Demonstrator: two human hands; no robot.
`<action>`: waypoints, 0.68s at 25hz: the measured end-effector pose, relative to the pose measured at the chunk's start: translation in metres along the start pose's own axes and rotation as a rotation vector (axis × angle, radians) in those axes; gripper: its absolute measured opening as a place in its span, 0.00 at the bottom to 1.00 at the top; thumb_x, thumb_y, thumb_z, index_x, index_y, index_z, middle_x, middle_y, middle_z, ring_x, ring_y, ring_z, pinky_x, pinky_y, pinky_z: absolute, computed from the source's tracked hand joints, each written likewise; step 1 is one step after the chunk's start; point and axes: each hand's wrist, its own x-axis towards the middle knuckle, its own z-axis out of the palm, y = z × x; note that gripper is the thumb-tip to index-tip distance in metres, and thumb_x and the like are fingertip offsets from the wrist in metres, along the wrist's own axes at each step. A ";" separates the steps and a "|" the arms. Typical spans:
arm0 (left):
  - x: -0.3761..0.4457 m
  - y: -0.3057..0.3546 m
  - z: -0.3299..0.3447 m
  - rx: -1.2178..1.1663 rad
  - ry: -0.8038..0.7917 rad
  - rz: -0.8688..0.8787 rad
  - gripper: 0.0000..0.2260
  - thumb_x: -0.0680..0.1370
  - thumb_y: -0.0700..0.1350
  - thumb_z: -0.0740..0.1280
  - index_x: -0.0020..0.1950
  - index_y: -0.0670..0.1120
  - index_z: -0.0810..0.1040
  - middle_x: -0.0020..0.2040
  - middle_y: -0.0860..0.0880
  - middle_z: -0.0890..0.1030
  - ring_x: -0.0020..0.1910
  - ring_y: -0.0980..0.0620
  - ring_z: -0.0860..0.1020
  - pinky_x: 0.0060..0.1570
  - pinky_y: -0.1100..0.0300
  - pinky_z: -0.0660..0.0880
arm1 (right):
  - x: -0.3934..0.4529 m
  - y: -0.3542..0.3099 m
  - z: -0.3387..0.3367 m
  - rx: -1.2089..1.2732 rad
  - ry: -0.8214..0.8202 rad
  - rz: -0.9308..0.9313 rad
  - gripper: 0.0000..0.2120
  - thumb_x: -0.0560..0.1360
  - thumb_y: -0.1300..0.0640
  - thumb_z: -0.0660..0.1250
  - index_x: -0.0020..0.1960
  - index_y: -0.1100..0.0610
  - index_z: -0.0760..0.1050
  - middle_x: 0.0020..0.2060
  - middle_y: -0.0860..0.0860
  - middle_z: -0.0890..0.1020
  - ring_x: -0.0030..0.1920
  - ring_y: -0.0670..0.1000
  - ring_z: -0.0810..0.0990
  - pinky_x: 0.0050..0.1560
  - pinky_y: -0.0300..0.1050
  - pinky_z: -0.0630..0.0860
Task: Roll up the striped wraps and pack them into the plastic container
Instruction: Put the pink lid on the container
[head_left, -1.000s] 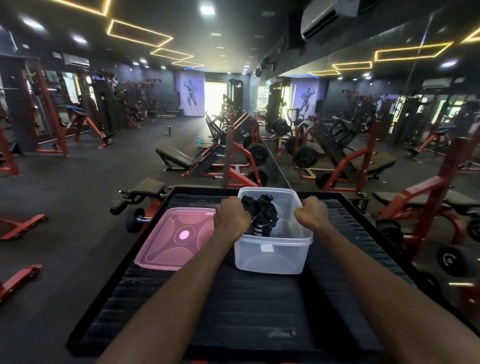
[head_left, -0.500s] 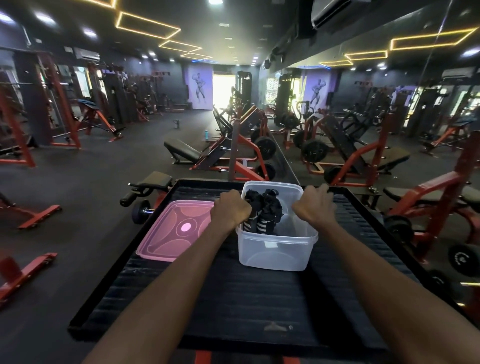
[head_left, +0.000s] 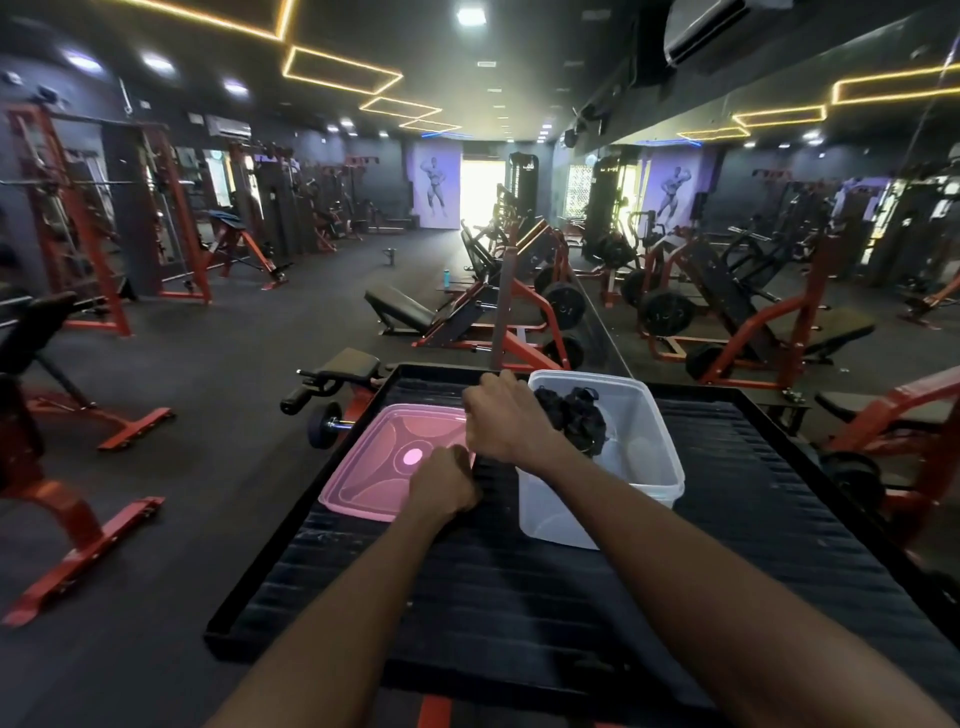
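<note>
Both hands have left the rim of the plastic container (head_left: 597, 483) and moved to the pink lid (head_left: 395, 462) beside it. Judged from this, packing is complete and closing is the step in hand.

The left hand (head_left: 444, 486) sits at the lid's near right edge, fingers curled under; whether they pinch the lid cannot be told. The right hand (head_left: 506, 418), crossed over to the left of the container, is at the lid's far right corner with fingers curled downward; its contact is likewise hidden.

The striped wraps (head_left: 574, 415) lie bundled inside the container, against its far left wall, dark and crumpled at the top. The container stands near the far edge of the black platform (head_left: 519, 597), just right of the lid.

Materials:
- Container: translucent white plastic, rectangular, rounded corners, thick rim.
- Lid: translucent pink plastic, rectangular, moulded ribs, round centre mark.
- Wraps: soft woven fabric.
- Platform: ribbed black surface with a raised border.
</note>
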 end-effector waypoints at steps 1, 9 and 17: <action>-0.002 0.000 0.001 -0.014 0.026 0.014 0.08 0.71 0.40 0.69 0.47 0.39 0.76 0.48 0.40 0.81 0.47 0.40 0.80 0.39 0.55 0.72 | 0.000 -0.006 0.001 -0.006 -0.031 -0.017 0.12 0.75 0.51 0.67 0.52 0.59 0.78 0.50 0.58 0.78 0.53 0.59 0.74 0.55 0.56 0.74; 0.007 0.000 -0.034 0.057 0.294 0.059 0.12 0.77 0.42 0.63 0.59 0.39 0.73 0.59 0.39 0.77 0.60 0.38 0.76 0.50 0.46 0.73 | 0.016 -0.008 0.004 0.328 -0.099 0.146 0.12 0.73 0.53 0.61 0.43 0.60 0.79 0.44 0.61 0.83 0.45 0.62 0.80 0.48 0.55 0.78; -0.008 0.036 -0.109 -0.236 0.648 0.033 0.11 0.81 0.44 0.59 0.58 0.38 0.66 0.46 0.42 0.75 0.45 0.40 0.75 0.39 0.52 0.65 | 0.024 -0.003 0.012 0.636 0.050 0.335 0.12 0.78 0.53 0.65 0.51 0.62 0.79 0.48 0.59 0.83 0.50 0.59 0.80 0.53 0.57 0.77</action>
